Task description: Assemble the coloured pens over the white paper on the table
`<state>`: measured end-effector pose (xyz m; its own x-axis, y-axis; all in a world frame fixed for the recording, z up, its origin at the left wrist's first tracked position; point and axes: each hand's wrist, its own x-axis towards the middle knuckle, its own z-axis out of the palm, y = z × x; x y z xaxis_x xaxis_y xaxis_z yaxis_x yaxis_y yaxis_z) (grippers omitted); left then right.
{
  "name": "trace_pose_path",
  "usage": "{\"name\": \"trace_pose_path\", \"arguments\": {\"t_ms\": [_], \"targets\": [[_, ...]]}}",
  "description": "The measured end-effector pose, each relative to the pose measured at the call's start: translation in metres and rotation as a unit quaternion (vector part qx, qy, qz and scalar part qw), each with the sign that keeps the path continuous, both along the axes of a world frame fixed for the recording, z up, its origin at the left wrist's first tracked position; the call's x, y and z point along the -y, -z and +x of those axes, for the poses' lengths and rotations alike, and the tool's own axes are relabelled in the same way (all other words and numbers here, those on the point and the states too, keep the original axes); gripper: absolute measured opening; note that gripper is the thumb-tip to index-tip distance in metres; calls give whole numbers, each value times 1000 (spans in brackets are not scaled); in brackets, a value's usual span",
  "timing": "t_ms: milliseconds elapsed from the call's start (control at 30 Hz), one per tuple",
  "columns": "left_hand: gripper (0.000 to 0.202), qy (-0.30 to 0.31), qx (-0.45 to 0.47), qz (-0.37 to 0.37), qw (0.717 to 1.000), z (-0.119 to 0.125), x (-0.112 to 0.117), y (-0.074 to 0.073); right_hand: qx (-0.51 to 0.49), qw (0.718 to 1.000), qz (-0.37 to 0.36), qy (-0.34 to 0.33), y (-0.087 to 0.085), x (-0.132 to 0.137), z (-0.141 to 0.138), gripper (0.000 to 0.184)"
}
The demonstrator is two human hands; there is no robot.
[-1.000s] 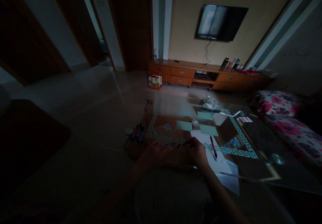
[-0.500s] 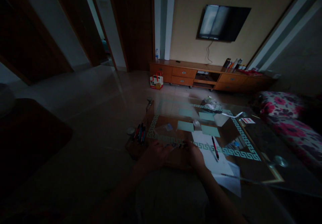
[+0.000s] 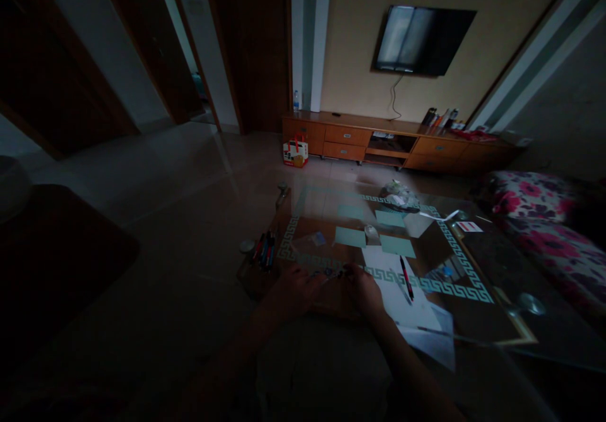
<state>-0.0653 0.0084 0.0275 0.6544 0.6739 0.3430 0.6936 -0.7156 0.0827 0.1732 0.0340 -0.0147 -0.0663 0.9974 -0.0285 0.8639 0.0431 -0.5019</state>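
At the near edge of the glass table (image 3: 326, 292), my left hand (image 3: 297, 289) and my right hand (image 3: 365, 292) face each other, a short gap apart. The fingers of both are closed. Between the fingertips shows a slim, pen-like thing (image 3: 334, 274), with light and dark parts; the dim light blurs its details. Left of my left hand lies a bunch of red, black and blue pens (image 3: 264, 251). To the right of my right hand, a red and black pen (image 3: 406, 278) rests on a white sheet of paper (image 3: 411, 311).
Pale green cards (image 3: 350, 237) lie farther back on the table, near a plastic-wrapped bundle (image 3: 400, 196). A red and white card (image 3: 469, 227) is at the right. Beyond stand a wooden TV cabinet (image 3: 348, 134) and a carton (image 3: 296, 154). A flowered sofa (image 3: 530, 201) borders the right side.
The view has shifted very slightly. Both hands stay in nearly the same place, fingers still closed around the slim thing.
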Motion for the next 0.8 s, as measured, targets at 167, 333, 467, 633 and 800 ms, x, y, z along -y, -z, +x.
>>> {"name": "trace_pose_path", "arguments": {"t_ms": [167,333,467,633,800], "targets": [[31,2,-3,4,1000,0,-1,1,12,1000,-14,-1,1,-1,-1,34],[32,-5,-14,2,1000,0,-1,1,27,999,-19,1,1,-1,-1,35],[31,-2,-7,6,1000,1,-1,-2,25,1000,-17,8,-2,1,-2,37],[32,-1,-12,-13,1000,0,-3,-9,15,1000,-12,6,-6,3,-1,40],[29,-23,-5,-18,1000,-6,-4,-10,7,1000,10,-9,-4,10,4,43]]}}
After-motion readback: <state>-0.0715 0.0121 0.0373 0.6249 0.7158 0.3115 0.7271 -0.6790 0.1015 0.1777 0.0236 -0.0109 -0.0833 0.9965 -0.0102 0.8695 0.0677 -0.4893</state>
